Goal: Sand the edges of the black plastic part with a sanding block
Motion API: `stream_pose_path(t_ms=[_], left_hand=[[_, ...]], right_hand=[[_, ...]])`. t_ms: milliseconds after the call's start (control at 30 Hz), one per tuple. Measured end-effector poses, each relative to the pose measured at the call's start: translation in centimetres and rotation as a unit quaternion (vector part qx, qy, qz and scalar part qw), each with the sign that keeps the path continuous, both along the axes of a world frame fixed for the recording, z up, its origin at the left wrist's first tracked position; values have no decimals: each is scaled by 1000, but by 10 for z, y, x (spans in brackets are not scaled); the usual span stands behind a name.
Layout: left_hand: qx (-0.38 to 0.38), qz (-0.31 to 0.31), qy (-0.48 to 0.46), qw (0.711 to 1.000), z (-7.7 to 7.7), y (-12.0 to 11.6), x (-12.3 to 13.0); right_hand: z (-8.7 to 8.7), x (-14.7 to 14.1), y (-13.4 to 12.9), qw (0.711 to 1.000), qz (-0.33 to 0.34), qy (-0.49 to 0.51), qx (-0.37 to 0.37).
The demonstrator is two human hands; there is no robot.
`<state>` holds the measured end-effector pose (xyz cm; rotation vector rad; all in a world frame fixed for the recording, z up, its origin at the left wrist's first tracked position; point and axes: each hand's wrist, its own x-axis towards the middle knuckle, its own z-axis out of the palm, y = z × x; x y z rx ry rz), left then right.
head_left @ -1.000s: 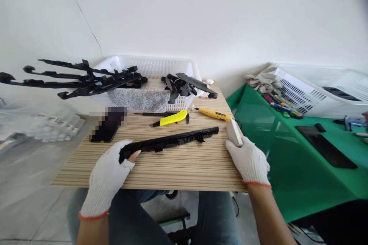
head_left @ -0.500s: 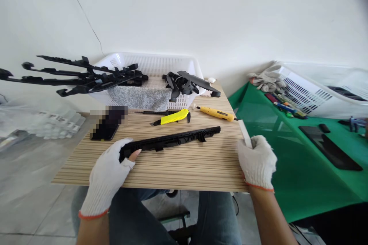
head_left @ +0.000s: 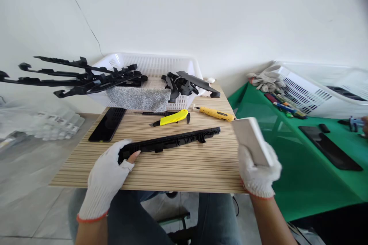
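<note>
My left hand, in a white knit glove with the thumb tip bare, is closed round the near end of a long black plastic trim piece. The piece slants up to the right above the striped table, its ribbed, clipped side showing. At the table's right edge my gloved right hand grips a flat off-white rectangular block, its broad face tilted towards me. Beyond the trim piece lie a yellow utility knife, dark calipers and a yellow pen-shaped tool.
A white basket at the back holds several black plastic parts, some jutting far left; a grey cloth hangs over its rim. A phone lies left. On the right, a green-covered table bears another basket, gloves and pens.
My right hand has turned the off-white block from edge-on to showing its broad face. The left hand and the trim piece stay nearly where they were.
</note>
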<state>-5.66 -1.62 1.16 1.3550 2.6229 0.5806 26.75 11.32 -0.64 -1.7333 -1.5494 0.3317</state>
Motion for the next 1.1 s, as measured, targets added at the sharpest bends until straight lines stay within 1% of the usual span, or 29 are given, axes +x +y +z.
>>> stream_pose_path(t_ms=[67, 100, 133, 167, 233, 300, 400, 433, 467, 567, 600, 667, 733, 800, 833, 933, 967, 1000, 1067, 1100], left_hand=[[-6, 2, 2, 1000, 0, 0, 0], [-9, 4, 4, 1000, 1, 0, 0], [-11, 6, 5, 1000, 1, 0, 0], [-10, 6, 6, 1000, 1, 1, 0], [-2, 2, 9, 1000, 1, 1, 0], [4, 0, 10, 1000, 0, 0, 0], [-1, 2, 4, 1000, -1, -1, -1], [-3, 0, 2, 1000, -1, -1, -1], [-6, 0, 0, 1000, -1, -1, -1], [-4, 1, 3, 1000, 0, 0, 0], [-4, 1, 3, 1000, 0, 0, 0], [-5, 0, 2, 1000, 0, 0, -1], [-4, 0, 0, 1000, -1, 0, -2], [4, -1, 3, 1000, -4, -1, -5], [12, -3, 5, 1000, -5, -2, -6], [26, -1, 3, 1000, -9, -4, -8], [25, 3, 0, 1000, -9, -4, -8], [19, 8, -3, 1000, -10, -4, -8], [5, 17, -11, 1000, -9, -5, -8], [0, 18, -15, 1000, -9, -5, -8]], right_hand=[[2, -6, 1, 990, 91, -56, -91], [3, -10, 3, 979, 122, -92, -134], [4, -13, 5, 968, 147, -125, -162], [6, -15, 7, 962, 158, -148, -169], [7, -18, 10, 960, 159, -161, -164], [8, -17, 10, 962, 167, -146, -158], [8, -14, 8, 960, 205, -111, -154], [9, -14, 7, 961, 201, -106, -159], [10, -14, 8, 964, 179, -104, -168], [11, -12, 11, 980, 47, -70, -183], [11, -12, 11, 984, 20, -45, -173], [9, -10, 11, 992, 3, 8, -129], [6, -8, 6, 997, -14, 36, -70], [4, -8, 0, 999, -38, 34, -13], [3, -9, -3, 999, -39, 23, 3], [1, -11, -8, 1000, 0, -10, 15], [1, -11, -7, 1000, -8, -14, 19], [1, -10, -6, 999, -30, -16, 20], [1, -9, -3, 998, -63, -19, -1], [1, -8, -1, 998, -61, -25, -17]])
